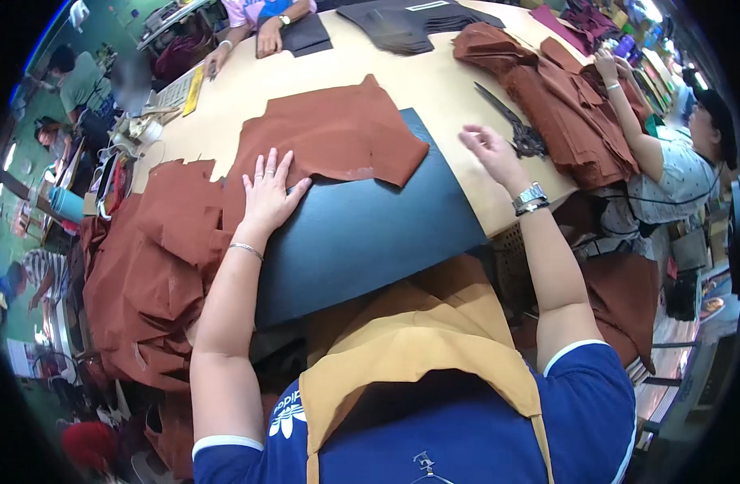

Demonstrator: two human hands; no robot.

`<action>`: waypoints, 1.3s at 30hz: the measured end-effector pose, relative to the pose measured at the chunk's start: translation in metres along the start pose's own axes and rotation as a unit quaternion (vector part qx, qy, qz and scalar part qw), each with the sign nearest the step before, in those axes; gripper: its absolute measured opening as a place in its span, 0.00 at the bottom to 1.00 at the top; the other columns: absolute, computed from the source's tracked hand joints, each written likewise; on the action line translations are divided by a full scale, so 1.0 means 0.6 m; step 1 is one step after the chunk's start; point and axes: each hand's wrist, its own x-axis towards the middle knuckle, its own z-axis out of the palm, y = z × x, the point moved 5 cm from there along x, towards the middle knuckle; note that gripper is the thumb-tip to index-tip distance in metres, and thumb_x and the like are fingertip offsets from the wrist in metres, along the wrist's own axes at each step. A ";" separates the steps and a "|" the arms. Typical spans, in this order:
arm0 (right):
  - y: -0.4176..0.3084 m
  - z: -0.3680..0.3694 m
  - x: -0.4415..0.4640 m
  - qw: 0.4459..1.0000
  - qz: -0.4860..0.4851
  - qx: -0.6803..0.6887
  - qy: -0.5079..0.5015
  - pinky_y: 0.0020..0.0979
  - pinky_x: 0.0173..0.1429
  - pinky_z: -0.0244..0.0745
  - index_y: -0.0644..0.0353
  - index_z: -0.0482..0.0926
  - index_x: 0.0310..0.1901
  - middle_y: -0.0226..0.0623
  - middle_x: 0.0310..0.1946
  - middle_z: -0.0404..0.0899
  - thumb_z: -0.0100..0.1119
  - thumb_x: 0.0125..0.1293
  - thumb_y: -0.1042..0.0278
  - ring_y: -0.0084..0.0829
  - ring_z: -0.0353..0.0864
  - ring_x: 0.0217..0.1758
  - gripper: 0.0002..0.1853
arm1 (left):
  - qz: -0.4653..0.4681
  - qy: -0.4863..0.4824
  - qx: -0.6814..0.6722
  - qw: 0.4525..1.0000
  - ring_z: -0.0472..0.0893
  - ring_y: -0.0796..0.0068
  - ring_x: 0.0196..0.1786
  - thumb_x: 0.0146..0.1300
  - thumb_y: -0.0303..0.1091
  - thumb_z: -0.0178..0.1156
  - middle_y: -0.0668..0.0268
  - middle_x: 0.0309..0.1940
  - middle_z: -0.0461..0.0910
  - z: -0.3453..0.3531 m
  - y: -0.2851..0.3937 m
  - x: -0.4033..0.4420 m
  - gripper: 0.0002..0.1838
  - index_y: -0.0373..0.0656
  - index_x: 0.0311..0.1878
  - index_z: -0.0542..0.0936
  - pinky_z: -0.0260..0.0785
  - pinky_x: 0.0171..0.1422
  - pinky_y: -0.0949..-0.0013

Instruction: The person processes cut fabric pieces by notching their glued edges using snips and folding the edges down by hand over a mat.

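Note:
My left hand (271,190) lies flat with its fingers spread, pressing on a cut piece of rust-brown cloth (330,133). That piece rests partly on a dark smooth board (370,234) and partly on the pale tabletop. My right hand (496,157) is raised over the table to the right of the board, fingers loosely bent and apart, with nothing visible in them. Just beyond it lies a pair of large dark scissors (499,109), blades pointing away from me. To the left of my left arm, more brown cloth (156,250) hangs in folds over the table edge.
Piled brown cloth (564,113) covers the table's right side, where a co-worker (668,161) handles it. Across the table (354,60), another person's hands (269,36) are near dark fabric pieces (418,24). A yellow ruler (193,90) lies at the far left.

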 end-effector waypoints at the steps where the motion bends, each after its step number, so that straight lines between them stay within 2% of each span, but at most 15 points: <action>1: -0.013 0.014 -0.008 0.999 0.004 -0.047 -0.020 0.29 0.48 0.77 0.68 0.75 0.59 0.38 0.36 0.83 0.66 0.61 0.41 0.30 0.82 0.41 0.37 | -0.024 0.007 -0.005 1.000 0.42 0.50 0.81 0.66 0.69 0.48 0.56 0.80 0.47 0.003 0.011 0.002 0.42 0.56 0.77 0.57 0.33 0.78 0.33; 6: -0.072 0.075 -0.001 0.971 -0.144 -0.182 0.063 0.39 0.59 0.75 0.66 0.76 0.60 0.49 0.49 0.81 0.68 0.54 0.33 0.43 0.79 0.56 0.44 | -0.060 -0.095 -0.073 0.991 0.43 0.52 0.81 0.68 0.66 0.48 0.54 0.79 0.47 -0.019 0.078 -0.005 0.40 0.54 0.77 0.58 0.36 0.78 0.34; 12: -0.056 0.092 0.077 0.973 -0.073 -0.210 -0.058 0.39 0.53 0.77 0.55 0.83 0.50 0.47 0.38 0.84 0.62 0.61 0.46 0.41 0.84 0.45 0.24 | 0.042 -0.079 -0.016 0.996 0.44 0.54 0.81 0.68 0.67 0.47 0.57 0.79 0.47 -0.024 0.006 -0.012 0.40 0.56 0.77 0.59 0.35 0.77 0.33; 13: -0.053 0.074 0.080 0.993 -0.011 -0.115 -0.032 0.39 0.50 0.78 0.50 0.85 0.46 0.46 0.34 0.84 0.60 0.62 0.51 0.41 0.85 0.40 0.16 | 0.022 -0.060 -0.010 0.998 0.44 0.53 0.81 0.67 0.66 0.48 0.56 0.79 0.47 -0.018 0.000 -0.016 0.40 0.55 0.77 0.58 0.35 0.77 0.32; 15: -0.008 0.012 0.109 0.979 -0.091 0.059 0.174 0.31 0.43 0.78 0.62 0.84 0.41 0.41 0.33 0.85 0.62 0.65 0.59 0.31 0.84 0.37 0.13 | -0.019 -0.026 -0.002 0.999 0.43 0.52 0.81 0.67 0.66 0.49 0.55 0.79 0.47 -0.008 -0.011 -0.022 0.41 0.55 0.77 0.57 0.35 0.77 0.31; 17: 0.028 -0.042 0.084 0.932 0.031 0.241 0.270 0.26 0.42 0.77 0.63 0.79 0.43 0.31 0.37 0.84 0.65 0.66 0.62 0.20 0.79 0.35 0.13 | -0.024 -0.014 -0.030 0.999 0.42 0.51 0.81 0.67 0.65 0.51 0.54 0.80 0.46 -0.003 -0.016 -0.022 0.42 0.54 0.77 0.57 0.34 0.77 0.31; 19: 0.056 -0.075 0.059 0.970 0.013 0.018 0.241 0.34 0.47 0.77 0.61 0.77 0.48 0.37 0.38 0.83 0.60 0.68 0.59 0.31 0.82 0.39 0.15 | -0.024 0.039 -0.081 0.996 0.50 0.49 0.79 0.66 0.64 0.54 0.50 0.77 0.51 -0.006 -0.027 -0.027 0.43 0.48 0.76 0.59 0.43 0.77 0.37; 23: 0.084 -0.070 -0.023 0.901 -0.081 -0.404 0.136 0.46 0.54 0.76 0.60 0.76 0.50 0.45 0.40 0.81 0.53 0.69 0.60 0.46 0.81 0.50 0.14 | -0.083 0.106 -0.073 0.988 0.70 0.48 0.66 0.60 0.66 0.59 0.48 0.62 0.71 -0.084 -0.021 -0.102 0.40 0.40 0.62 0.72 0.63 0.67 0.49; 25: 0.078 -0.079 -0.039 0.892 -0.064 -0.436 0.102 0.47 0.55 0.75 0.60 0.75 0.51 0.47 0.43 0.81 0.52 0.68 0.63 0.46 0.80 0.52 0.14 | -0.165 0.031 0.021 0.986 0.78 0.50 0.55 0.57 0.65 0.63 0.50 0.52 0.78 -0.105 -0.003 -0.161 0.37 0.38 0.54 0.77 0.71 0.59 0.53; 29: 0.122 -0.094 -0.012 0.888 0.042 -0.445 0.111 0.45 0.53 0.77 0.61 0.75 0.52 0.50 0.40 0.81 0.46 0.69 0.66 0.47 0.82 0.47 0.15 | -0.121 0.068 0.010 0.990 0.81 0.51 0.43 0.53 0.62 0.68 0.55 0.37 0.81 -0.095 0.004 -0.218 0.32 0.38 0.43 0.79 0.74 0.49 0.52; 30: 0.129 -0.101 -0.004 0.906 0.045 -0.396 0.140 0.44 0.51 0.78 0.62 0.76 0.53 0.48 0.38 0.81 0.45 0.70 0.66 0.45 0.84 0.45 0.16 | -0.106 0.051 -0.037 0.992 0.83 0.61 0.44 0.55 0.54 0.71 0.56 0.37 0.82 -0.093 0.012 -0.221 0.27 0.37 0.42 0.80 0.74 0.48 0.58; 33: 0.075 -0.079 -0.003 0.978 0.024 -0.071 0.196 0.36 0.41 0.77 0.60 0.77 0.54 0.37 0.30 0.79 0.42 0.71 0.63 0.30 0.81 0.37 0.18 | -0.117 0.013 -0.485 0.866 0.82 0.73 0.49 0.61 0.37 0.69 0.61 0.46 0.83 -0.049 0.014 -0.222 0.17 0.37 0.48 0.79 0.74 0.53 0.66; 35: -0.008 -0.006 -0.030 0.979 0.054 0.192 0.031 0.27 0.33 0.70 0.57 0.78 0.53 0.26 0.28 0.73 0.42 0.72 0.60 0.18 0.72 0.31 0.18 | -0.131 0.007 -0.709 0.693 0.81 0.76 0.52 0.64 0.29 0.66 0.63 0.50 0.82 -0.031 0.042 -0.220 0.15 0.38 0.52 0.77 0.74 0.57 0.68; 37: -0.087 0.105 -0.087 0.936 0.154 0.286 -0.137 0.17 0.21 0.56 0.56 0.79 0.50 0.18 0.25 0.66 0.50 0.73 0.52 0.13 0.56 0.21 0.17 | -0.142 -0.036 -0.799 0.583 0.79 0.73 0.56 0.67 0.24 0.60 0.62 0.54 0.80 -0.014 0.080 -0.219 0.15 0.39 0.56 0.75 0.71 0.64 0.66; 39: -0.173 0.180 -0.144 0.940 0.102 0.141 -0.293 0.16 0.25 0.66 0.55 0.79 0.57 0.28 0.38 0.81 0.62 0.68 0.49 0.13 0.71 0.30 0.23 | -0.147 -0.036 -0.822 0.549 0.78 0.72 0.58 0.67 0.23 0.59 0.61 0.56 0.78 0.005 0.117 -0.224 0.16 0.39 0.57 0.74 0.70 0.66 0.66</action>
